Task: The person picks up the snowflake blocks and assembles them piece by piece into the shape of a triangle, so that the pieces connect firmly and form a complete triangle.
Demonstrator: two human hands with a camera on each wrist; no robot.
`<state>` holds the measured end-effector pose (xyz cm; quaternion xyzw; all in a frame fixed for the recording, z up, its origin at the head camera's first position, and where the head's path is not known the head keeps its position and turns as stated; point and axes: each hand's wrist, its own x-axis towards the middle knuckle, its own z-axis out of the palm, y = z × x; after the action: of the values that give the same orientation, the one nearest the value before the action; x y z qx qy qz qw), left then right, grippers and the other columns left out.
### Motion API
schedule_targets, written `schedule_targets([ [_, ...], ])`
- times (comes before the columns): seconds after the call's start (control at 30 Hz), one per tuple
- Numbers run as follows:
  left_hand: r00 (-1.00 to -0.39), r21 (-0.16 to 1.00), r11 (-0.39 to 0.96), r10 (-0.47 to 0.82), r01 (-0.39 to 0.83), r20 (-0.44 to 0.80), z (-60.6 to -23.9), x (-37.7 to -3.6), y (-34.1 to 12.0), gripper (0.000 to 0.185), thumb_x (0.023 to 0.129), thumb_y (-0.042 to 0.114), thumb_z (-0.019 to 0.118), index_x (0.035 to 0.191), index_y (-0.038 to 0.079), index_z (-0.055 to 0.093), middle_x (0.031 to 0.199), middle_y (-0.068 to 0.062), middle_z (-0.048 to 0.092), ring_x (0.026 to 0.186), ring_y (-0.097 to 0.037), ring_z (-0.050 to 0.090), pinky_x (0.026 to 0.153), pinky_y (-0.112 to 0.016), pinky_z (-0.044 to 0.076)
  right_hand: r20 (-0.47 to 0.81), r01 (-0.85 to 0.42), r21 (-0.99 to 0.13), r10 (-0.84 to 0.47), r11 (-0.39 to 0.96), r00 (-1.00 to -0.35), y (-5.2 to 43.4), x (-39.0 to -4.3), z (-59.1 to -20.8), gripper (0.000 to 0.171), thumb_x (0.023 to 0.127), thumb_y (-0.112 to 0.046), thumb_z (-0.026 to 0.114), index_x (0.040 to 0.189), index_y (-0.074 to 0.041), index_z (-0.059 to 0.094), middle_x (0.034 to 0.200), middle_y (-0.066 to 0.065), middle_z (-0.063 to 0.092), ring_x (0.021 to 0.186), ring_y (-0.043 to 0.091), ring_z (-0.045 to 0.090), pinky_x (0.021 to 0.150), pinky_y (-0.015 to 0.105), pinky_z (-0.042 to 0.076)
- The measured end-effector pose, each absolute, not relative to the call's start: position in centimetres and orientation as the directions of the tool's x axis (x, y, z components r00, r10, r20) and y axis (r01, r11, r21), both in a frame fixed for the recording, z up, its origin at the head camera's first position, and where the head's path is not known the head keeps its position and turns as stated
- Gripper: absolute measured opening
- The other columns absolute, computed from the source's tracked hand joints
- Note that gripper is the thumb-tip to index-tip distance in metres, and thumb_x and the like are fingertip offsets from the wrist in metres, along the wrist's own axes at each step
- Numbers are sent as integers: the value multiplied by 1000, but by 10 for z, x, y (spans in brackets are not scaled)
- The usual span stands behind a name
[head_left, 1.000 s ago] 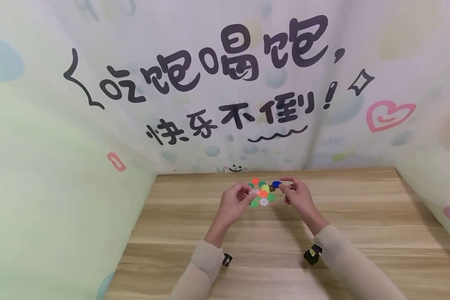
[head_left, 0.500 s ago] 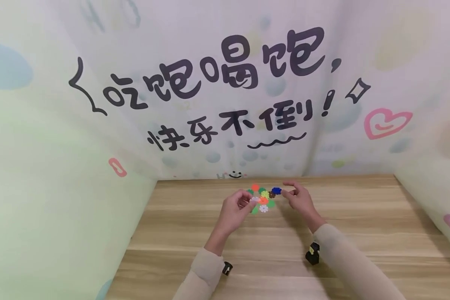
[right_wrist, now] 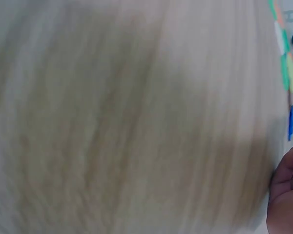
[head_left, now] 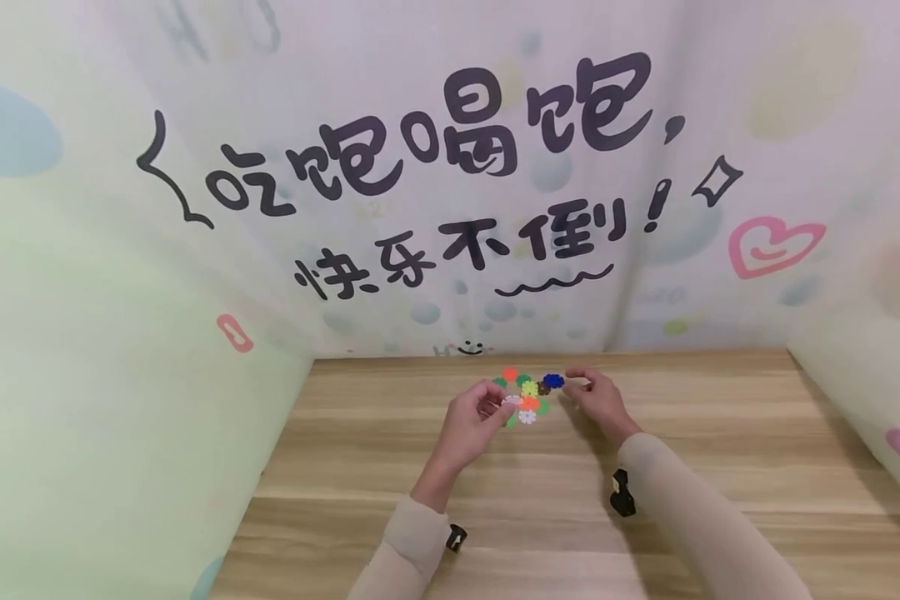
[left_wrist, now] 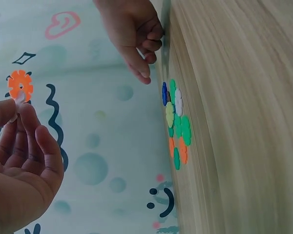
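Snowflake discs (head_left: 526, 393) in many colours lie in a flat cluster at the far middle of the wooden surface (head_left: 705, 467)
Left hand (head_left: 471, 421) pinches an orange disc (left_wrist: 20, 86) and a pale one between curled fingers (left_wrist: 27, 117), lifted clear of the pile; right hand (head_left: 598, 396) rests just beside the blue disc (head_left: 553, 381), its fingers loosely curled, whether on a piece I cannot tell

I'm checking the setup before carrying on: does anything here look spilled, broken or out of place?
Nothing stands out. The snowflake discs lie in one loose cluster on the table. The left hand pinches an intact orange disc; the right hand is beside the blue disc.
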<state>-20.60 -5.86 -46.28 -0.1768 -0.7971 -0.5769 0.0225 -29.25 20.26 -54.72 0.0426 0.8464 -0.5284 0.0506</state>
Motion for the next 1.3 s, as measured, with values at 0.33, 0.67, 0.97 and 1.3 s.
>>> schedule_targets([
  [0.33,-932,902,292,267,319,244,-463,-210,-64,17,96,30,69,102,15,66,89,2,67,78,-15,65,69,-29,57,-174,149,-923,-40,354,-984,186,-310,-558,50,100,-22,62,147,-15,47,90,16,64,56,17,57,51,30,49],
  [0.67,-934,908,281,269,310,236,-460,-213,-63,19,96,32,68,103,15,66,89,2,66,78,-15,65,68,-30,57,-215,193,-932,-40,308,-976,184,-316,-553,54,98,-19,63,149,-20,46,68,11,62,50,15,52,47,28,46],
  [0.97,-936,915,271,269,299,226,-465,-211,-61,17,97,31,68,101,15,66,87,1,67,78,-15,65,67,-31,58,-231,203,-906,-32,372,-972,181,-319,-554,55,97,-20,65,149,-16,47,69,12,63,47,13,52,46,27,47],
  [1.3,-939,925,266,286,270,191,-473,-202,-52,16,96,32,69,100,17,65,85,2,67,78,-15,65,69,-31,57,-242,215,-862,-1,459,-970,184,-323,-560,48,96,-19,67,142,-13,56,123,26,59,47,11,52,45,25,47],
])
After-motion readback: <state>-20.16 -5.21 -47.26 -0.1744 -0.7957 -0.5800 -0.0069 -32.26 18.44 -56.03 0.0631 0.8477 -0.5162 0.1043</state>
